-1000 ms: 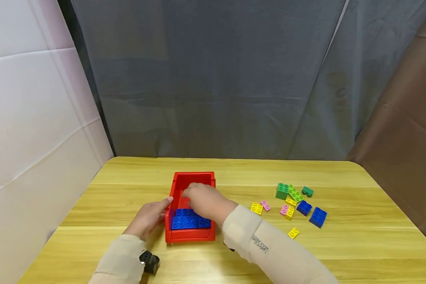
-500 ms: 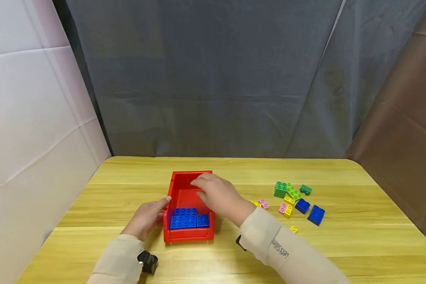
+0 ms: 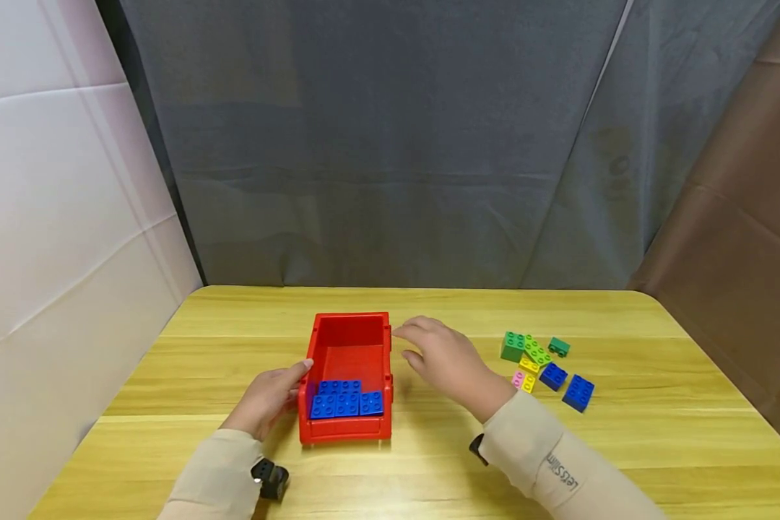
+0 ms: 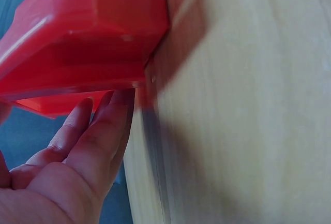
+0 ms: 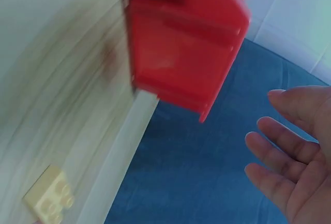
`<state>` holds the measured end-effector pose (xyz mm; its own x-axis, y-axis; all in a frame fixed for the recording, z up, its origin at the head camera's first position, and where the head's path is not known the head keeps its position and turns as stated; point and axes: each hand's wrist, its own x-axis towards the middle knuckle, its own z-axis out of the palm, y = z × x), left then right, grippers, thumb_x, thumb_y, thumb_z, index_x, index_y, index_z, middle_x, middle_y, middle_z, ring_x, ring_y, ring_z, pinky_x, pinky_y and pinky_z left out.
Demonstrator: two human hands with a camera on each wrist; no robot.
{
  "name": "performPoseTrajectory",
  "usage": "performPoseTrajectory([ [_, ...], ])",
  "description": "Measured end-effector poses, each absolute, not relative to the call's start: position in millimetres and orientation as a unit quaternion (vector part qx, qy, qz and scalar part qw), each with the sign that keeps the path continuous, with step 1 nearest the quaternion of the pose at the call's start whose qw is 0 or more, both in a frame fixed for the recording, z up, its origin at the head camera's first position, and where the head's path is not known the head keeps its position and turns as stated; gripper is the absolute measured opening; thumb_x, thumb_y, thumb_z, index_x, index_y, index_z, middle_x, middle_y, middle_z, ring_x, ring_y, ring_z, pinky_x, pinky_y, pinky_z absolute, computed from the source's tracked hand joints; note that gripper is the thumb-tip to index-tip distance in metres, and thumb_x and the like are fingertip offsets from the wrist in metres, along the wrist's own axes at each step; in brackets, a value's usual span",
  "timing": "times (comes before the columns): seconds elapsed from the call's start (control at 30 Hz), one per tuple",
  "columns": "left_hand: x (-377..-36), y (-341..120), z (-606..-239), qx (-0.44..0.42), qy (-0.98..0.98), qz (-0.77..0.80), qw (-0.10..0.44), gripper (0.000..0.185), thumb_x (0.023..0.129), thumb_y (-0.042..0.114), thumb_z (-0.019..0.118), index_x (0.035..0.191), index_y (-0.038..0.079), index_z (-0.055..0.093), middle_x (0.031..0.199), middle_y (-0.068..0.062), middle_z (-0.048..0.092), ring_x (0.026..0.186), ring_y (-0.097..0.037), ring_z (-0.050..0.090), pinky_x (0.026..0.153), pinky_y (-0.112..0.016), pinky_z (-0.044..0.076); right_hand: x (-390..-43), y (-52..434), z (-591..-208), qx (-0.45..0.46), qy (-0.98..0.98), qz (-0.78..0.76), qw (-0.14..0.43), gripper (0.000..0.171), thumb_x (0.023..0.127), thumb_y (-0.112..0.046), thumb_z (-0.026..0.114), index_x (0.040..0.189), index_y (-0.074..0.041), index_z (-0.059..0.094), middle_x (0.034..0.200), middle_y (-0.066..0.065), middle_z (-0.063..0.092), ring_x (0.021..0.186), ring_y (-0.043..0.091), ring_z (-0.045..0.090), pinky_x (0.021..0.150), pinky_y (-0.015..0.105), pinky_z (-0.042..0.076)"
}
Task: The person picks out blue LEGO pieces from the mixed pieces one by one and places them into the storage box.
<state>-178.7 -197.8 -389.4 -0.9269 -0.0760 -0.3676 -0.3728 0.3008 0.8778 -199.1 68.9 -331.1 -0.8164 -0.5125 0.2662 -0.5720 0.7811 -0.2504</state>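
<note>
A red plastic bin (image 3: 346, 430) stands on the table, several blue toy bricks (image 3: 347, 404) packed flat at its near end. My left hand (image 3: 268, 397) holds the bin's left wall, thumb on the rim. Seen from the left wrist, its fingers (image 4: 98, 136) reach up under the rim from outside. Just right of the bin, my right hand (image 3: 445, 361) hovers with fingers spread loosely and nothing in them. In the right wrist view, that hand (image 5: 305, 162) shows its bare palm side, apart from the bin (image 5: 181, 53).
To the right lie loose bricks: a green block (image 3: 513, 347), a lime brick (image 3: 536, 350), a small dark green piece (image 3: 559, 347), two blue bricks (image 3: 579, 393), and yellow and pink ones (image 3: 518, 379). A pale yellow brick (image 5: 50, 195) shows in the right wrist view.
My right hand has come out of the bin, empty, and moved right past its wall, now covering some yellow and pink bricks. The left hand has stayed on the bin.
</note>
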Motion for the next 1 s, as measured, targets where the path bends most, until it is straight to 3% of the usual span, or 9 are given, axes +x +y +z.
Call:
performPoseTrajectory([
  [0.47,-177.4,-198.0,-390.2,-0.143,0.796,0.573,0.134,0.080,0.094,0.053,0.050,0.137,-0.013,0.039,0.139,-0.030,0.041,0.128,-0.045,0.040,0.109,-0.053,0.034,-197.2,116.8,-339.7,0.247,-0.946,0.163,0.131,0.034,0.088,-0.013,0.071,0.121,-0.011,0.065,0.122,0.006,0.063,0.111,0.024,0.061,0.089,0.042,0.054],
  [1.0,-180.0,-199.0,-392.6,-0.136,0.792,0.582,0.127,0.076,0.095,0.050,0.050,0.136,-0.012,0.042,0.137,-0.030,0.045,0.124,-0.043,0.044,0.108,-0.053,0.036,-197.2,173.8,-343.3,0.146,-0.967,0.185,0.098,0.038,0.091,-0.012,0.066,0.128,-0.003,0.059,0.131,0.017,0.055,0.119,0.038,0.054,0.096,0.053,0.047],
])
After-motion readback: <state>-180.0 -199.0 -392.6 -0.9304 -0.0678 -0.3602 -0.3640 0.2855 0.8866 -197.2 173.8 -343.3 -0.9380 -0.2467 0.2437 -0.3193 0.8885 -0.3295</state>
